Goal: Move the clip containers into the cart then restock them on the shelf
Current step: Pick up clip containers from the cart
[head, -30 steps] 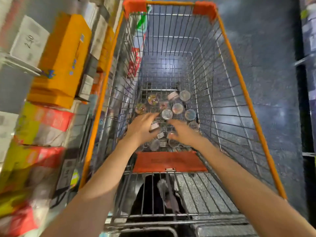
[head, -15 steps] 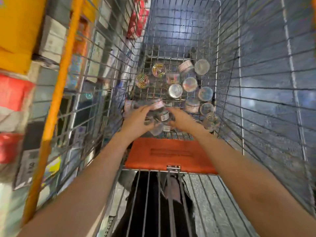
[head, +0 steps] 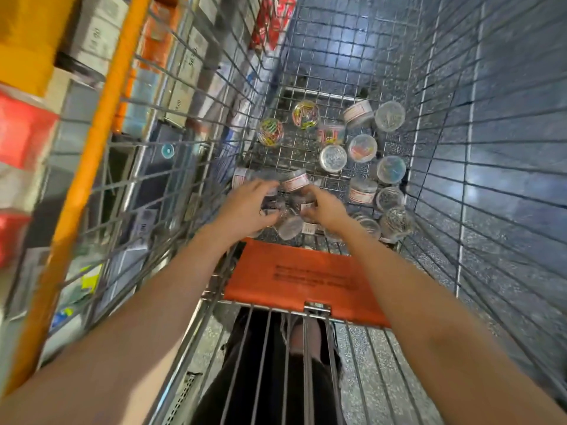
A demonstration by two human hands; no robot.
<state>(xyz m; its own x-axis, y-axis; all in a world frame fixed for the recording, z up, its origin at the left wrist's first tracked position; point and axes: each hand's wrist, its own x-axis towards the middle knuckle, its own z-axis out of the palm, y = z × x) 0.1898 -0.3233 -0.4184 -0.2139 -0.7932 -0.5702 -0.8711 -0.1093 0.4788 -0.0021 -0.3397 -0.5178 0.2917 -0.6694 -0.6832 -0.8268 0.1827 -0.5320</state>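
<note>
Both grips, the left hand [head: 245, 207] and right hand [head: 325, 207], curl around clip containers [head: 294, 182] heaped on the cart [head: 92, 167] floor. Loading looks done, I'd judge; restocking the shelf [head: 101, 47] alongside remains, with many containers scattered loose.

A yellow box [head: 29, 41] is seen at the upper left, and red packages [head: 23, 130] are stacked just below it. White boxes with handwritten price marks [head: 98, 38] are set beside the yellow box, and more priced boxes [head: 184, 84] are seen through the wire mesh. Red packets [head: 270, 23] are ranged further along, near the top. A small teal round object [head: 167, 150] is seen among the blurred goods. A yellow-green tag [head: 91, 279] is placed lower down. A dark speckled floor [head: 506, 142] is visible on the right. Dark trousers [head: 260, 378] are seen at the bottom.
</note>
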